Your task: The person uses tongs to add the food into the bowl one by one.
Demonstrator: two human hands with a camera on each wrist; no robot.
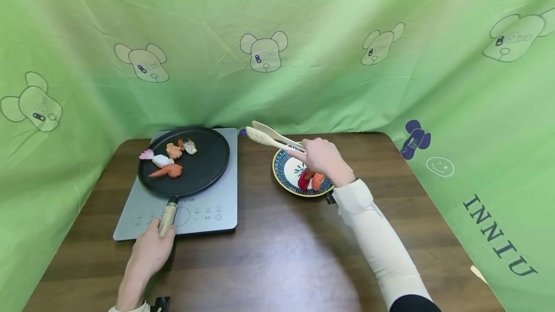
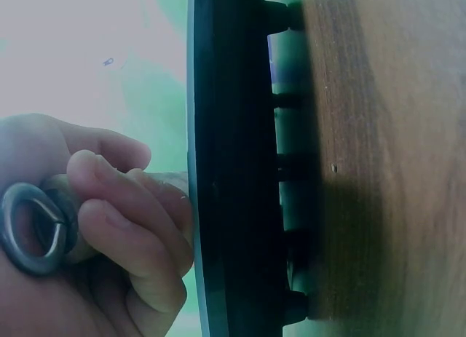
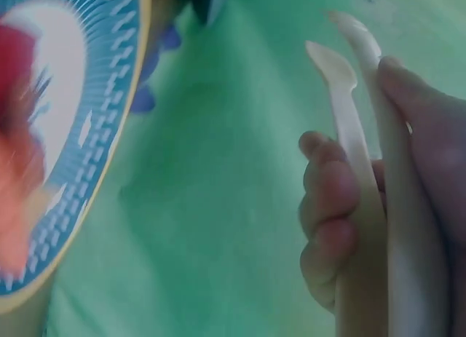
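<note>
My left hand [image 1: 149, 252] grips the pale handle [image 1: 168, 216] of a flat black frying pan [image 1: 205, 167]; a metal ring [image 2: 33, 228] at the handle's end shows in the left wrist view. In the pan lie a white piece with a pink tail [image 1: 159, 160], an orange-red piece [image 1: 173, 171], a crumbly orange piece [image 1: 174, 151] and a speckled silvery piece [image 1: 190, 147]. My right hand [image 1: 324, 159] holds cream tongs [image 1: 270, 137], tips slightly apart with nothing between them, over a blue-patterned plate [image 1: 282, 173]. A dark red piece [image 1: 303, 182] and an orange piece [image 1: 317, 182] lie on the plate.
The pan sits on a grey induction cooktop [image 1: 230, 196] at the left of a brown wooden table [image 1: 269, 259]. A green curtain [image 1: 208, 95] with bear-head prints closes off the back and sides. The plate stands near the table's back edge.
</note>
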